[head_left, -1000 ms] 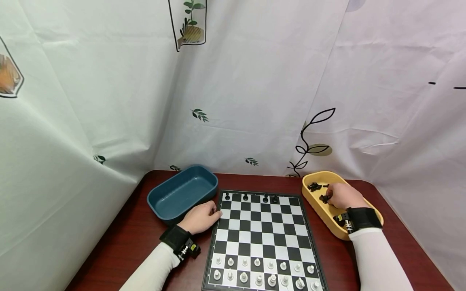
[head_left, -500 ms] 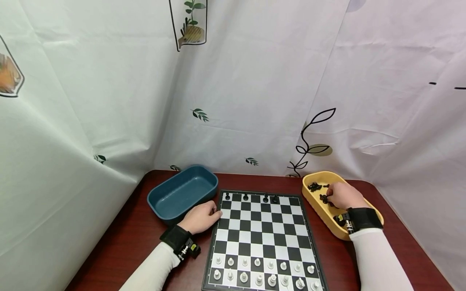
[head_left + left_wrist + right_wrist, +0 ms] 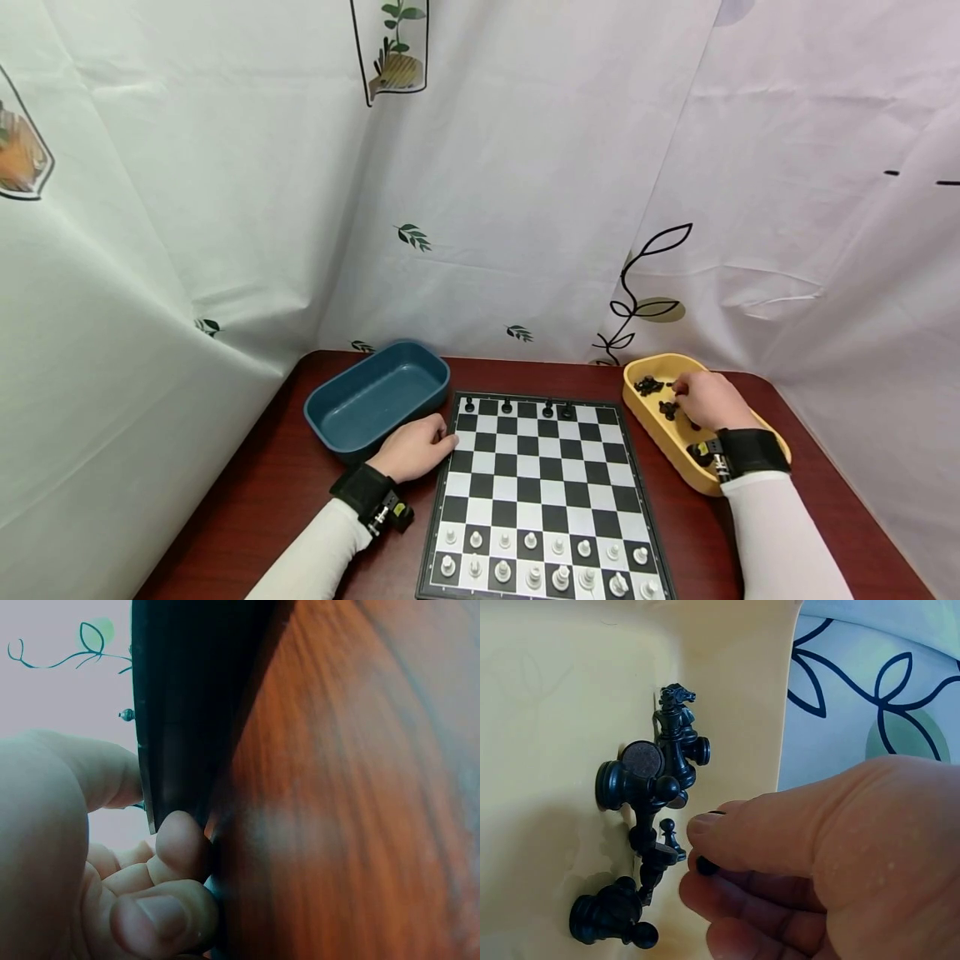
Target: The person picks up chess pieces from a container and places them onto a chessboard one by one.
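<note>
My left hand point(image 3: 411, 450) holds the left edge of the chessboard point(image 3: 540, 475); in the left wrist view one finger lies over the top while curled fingertips meet the side. My right hand point(image 3: 712, 400) reaches into the yellow tray point(image 3: 663, 439). Between its thumb and finger it pinches a small black chess piece point(image 3: 706, 865), mostly hidden by the fingers. Beside those fingertips lie several black pieces in a loose line, among them a knight point(image 3: 676, 695) and a pawn point(image 3: 669, 832). White pieces point(image 3: 562, 577) fill the board's two near rows.
An open blue tray point(image 3: 378, 396) stands at the board's upper left. Several black pieces point(image 3: 548, 408) stand along the far row. The dark red tabletop point(image 3: 225, 508) meets a white patterned cloth point(image 3: 555, 208) at the back.
My right hand has shifted slightly toward the tray's far end, with its fingers drawn away from the nearer cluster of black pieces. The left hand stays at the board's edge.
</note>
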The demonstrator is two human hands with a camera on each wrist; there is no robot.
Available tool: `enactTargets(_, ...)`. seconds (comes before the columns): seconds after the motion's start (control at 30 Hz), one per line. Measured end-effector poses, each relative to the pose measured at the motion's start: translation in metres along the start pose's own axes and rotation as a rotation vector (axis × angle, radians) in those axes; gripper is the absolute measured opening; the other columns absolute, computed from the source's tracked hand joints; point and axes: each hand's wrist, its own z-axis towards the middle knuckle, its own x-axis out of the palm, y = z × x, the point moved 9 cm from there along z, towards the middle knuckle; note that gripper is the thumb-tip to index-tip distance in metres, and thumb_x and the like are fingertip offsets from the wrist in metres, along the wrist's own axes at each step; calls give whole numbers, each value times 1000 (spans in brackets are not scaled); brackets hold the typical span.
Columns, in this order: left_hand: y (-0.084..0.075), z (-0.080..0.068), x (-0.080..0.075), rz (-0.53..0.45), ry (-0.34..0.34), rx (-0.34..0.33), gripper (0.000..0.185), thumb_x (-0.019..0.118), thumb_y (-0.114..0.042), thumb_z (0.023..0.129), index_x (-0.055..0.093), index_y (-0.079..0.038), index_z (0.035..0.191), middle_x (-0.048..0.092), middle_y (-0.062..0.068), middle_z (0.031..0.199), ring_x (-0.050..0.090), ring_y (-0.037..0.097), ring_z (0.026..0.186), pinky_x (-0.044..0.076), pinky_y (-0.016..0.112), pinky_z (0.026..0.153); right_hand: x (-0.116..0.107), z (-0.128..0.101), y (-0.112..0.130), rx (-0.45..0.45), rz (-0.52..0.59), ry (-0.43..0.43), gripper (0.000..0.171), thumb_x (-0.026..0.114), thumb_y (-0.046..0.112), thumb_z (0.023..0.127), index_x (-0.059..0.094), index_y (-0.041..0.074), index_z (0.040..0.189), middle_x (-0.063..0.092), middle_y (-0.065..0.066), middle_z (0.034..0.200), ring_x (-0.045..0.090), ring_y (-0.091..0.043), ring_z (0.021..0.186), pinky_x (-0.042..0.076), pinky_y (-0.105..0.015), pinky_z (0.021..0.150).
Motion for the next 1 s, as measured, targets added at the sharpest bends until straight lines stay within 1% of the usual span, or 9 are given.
enactTargets(0.03,0,0,0,-1,-2,1,30,68,-39,109,60,-22,86,54,-6,71,50,12,61,40,34,61,-1,0,1,-6,-4,-9,3,75,2,96,76,0,95,72,-11,86,61,-27,74,51,-50,73)
enactTargets(0.13,-1,0,-1,-5,-7,7,29,68,-39,109,60,-22,86,54,-7,71,50,12,62,40,34,61,-4,0,1,-5,-3,-20,9,75,1,97,78,-4,103,76,-18,94,67,-33,81,55,-57,79)
enactTargets(0.27,-2,0,-1,-10,-13,23,30,67,-39,109,59,-21,86,53,-7,71,49,12,62,40,34,60,-8,-1,-1,4,3,-45,17,74,-1,97,77,-8,112,77,-25,102,72,-44,91,56,-64,86)
enactTargets(0.4,-1,1,0,-14,-15,29,30,67,-39,109,59,-21,86,53,-7,70,49,12,61,40,34,59,-16,-3,-1,-1,15,-88,17,75,-1,97,77,-9,113,78,-26,103,73,-49,93,56,-66,85)
enactTargets(0.6,0,0,0,-4,-22,27,31,67,-40,108,58,-22,85,52,-7,69,49,12,60,39,33,59,-28,-5,3,-12,10,-140,11,76,2,100,79,-6,108,78,-23,100,73,-48,91,55,-66,83)
enactTargets(0.8,-1,-1,-1,-15,-8,12,31,68,-40,109,59,-21,86,53,-6,70,49,13,61,40,34,60,-39,-4,10,0,15,-171,11,76,6,102,79,-4,107,78,-21,98,72,-41,84,55,-62,78)
enactTargets(0.9,0,0,-1,-8,1,-5,31,68,-39,109,59,-22,85,54,-7,69,50,12,61,41,34,61,-45,-4,16,-9,16,-193,12,76,8,103,79,-4,105,77,-21,97,71,-42,83,54,-63,78)
enactTargets(1.0,0,0,0,-2,7,-6,31,68,-40,109,59,-22,85,54,-7,69,50,11,61,41,33,61,-51,-5,25,-30,17,-224,13,76,9,103,80,-4,104,77,-21,97,72,-43,85,55,-64,79)
